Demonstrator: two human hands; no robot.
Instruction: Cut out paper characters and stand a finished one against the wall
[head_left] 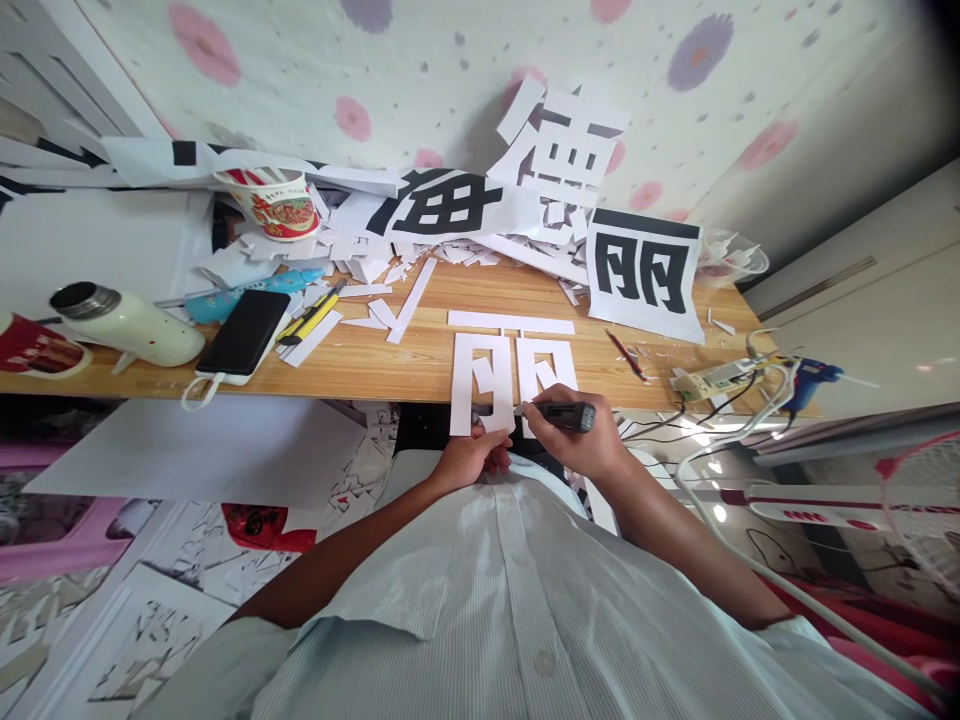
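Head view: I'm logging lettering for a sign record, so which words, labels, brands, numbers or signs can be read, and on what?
"丽": black, on the printed sheet at right.
"丽": the held white cut-out.
"海", seemingly: the curled printed sheet.
"德", seemingly: the propped-up white cut-out.
Too small or blurred: print on the paper tub and the red cup.

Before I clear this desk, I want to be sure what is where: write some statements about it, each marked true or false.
1. The left hand holds the near cutout. True.
2. Scissors lie beside the phone. False: a yellow cutter does.
3. The right hand holds a dark tool. True.
4. A vase stands behind the phone. False: a red-and-white tub does.
5. The glue gun is blue. True.
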